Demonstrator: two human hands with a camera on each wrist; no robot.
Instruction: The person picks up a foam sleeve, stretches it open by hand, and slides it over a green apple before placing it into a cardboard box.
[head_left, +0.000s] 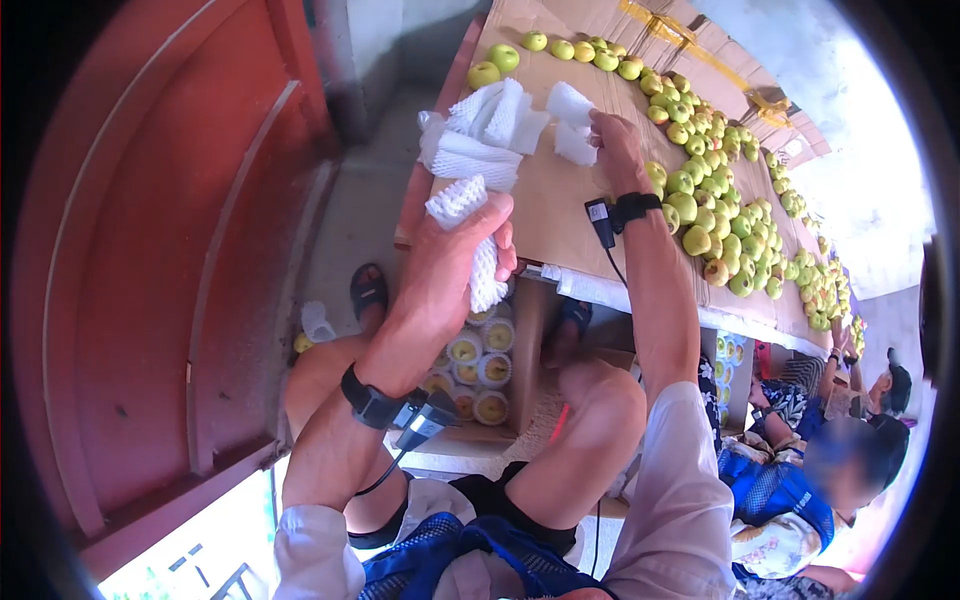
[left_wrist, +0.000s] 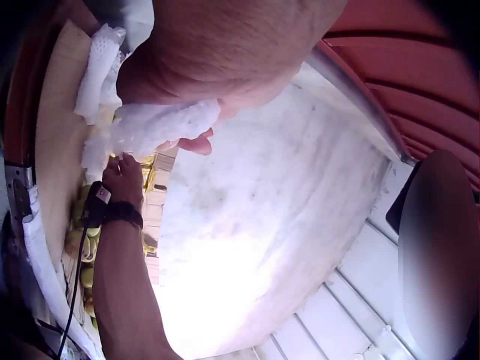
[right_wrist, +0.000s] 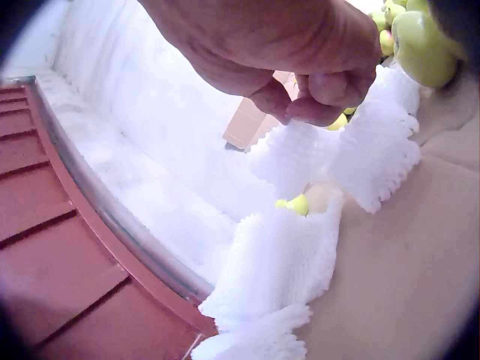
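White foam fruit nets are bunched in my left hand, with the fingers wrapped round them and an end sticking out on either side. Over the cardboard-covered table, my right hand pinches another foam net between thumb and fingertips. In the right wrist view this foam net hangs below the fingertips. A loose pile of foam nets lies to the left of the right hand. Many green apples are heaped just right of that hand.
Beneath the table edge, a cardboard box holds apples in foam nets. A red door stands at the left. Two apples sit at the table's far left corner. Another person in a blue vest is at the lower right.
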